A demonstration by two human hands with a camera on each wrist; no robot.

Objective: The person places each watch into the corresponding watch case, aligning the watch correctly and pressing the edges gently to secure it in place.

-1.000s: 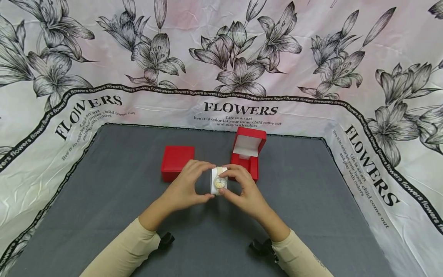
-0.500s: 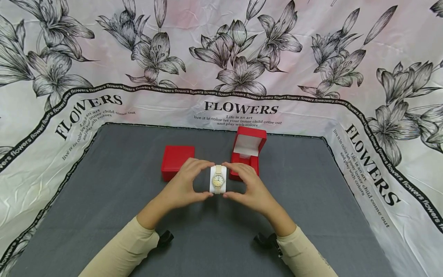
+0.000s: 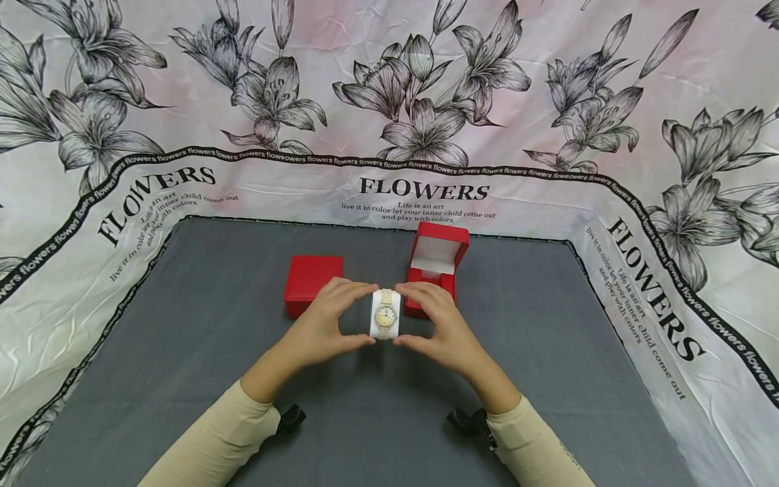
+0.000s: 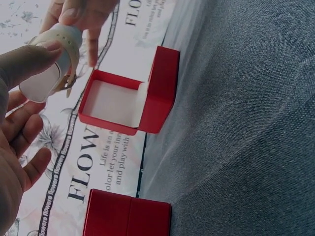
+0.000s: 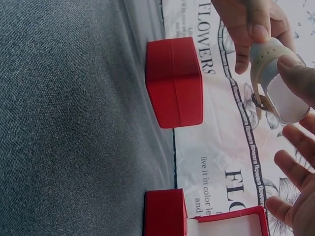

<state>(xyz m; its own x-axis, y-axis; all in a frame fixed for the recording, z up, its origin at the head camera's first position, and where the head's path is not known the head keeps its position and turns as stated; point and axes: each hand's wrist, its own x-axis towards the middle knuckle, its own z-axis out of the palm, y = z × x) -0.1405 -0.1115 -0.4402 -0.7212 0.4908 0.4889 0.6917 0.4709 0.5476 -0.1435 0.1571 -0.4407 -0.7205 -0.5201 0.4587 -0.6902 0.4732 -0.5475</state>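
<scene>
A wristwatch with a cream strap and round pale dial is wrapped round a white cushion, raised above the cloth. My left hand pinches the cushion's left end between thumb and fingers. From the other side my right hand pinches its right end. In the left wrist view the strap shows its row of holes, and its buckle end hangs loose below the cushion. The right wrist view shows both thumbs on the cushion. Behind my right fingers stands an open red watch box with a white-lined lid.
A closed red box sits behind my left hand. Grey cloth covers the table, and a white floral sheet with printed lettering rises along its back and sides. A black strap piece hangs at each wrist.
My right fingers have moved off the watch face to the cushion's right end, leaving the dial in full view. The watch now faces straighter, while my left hand keeps its grip.
</scene>
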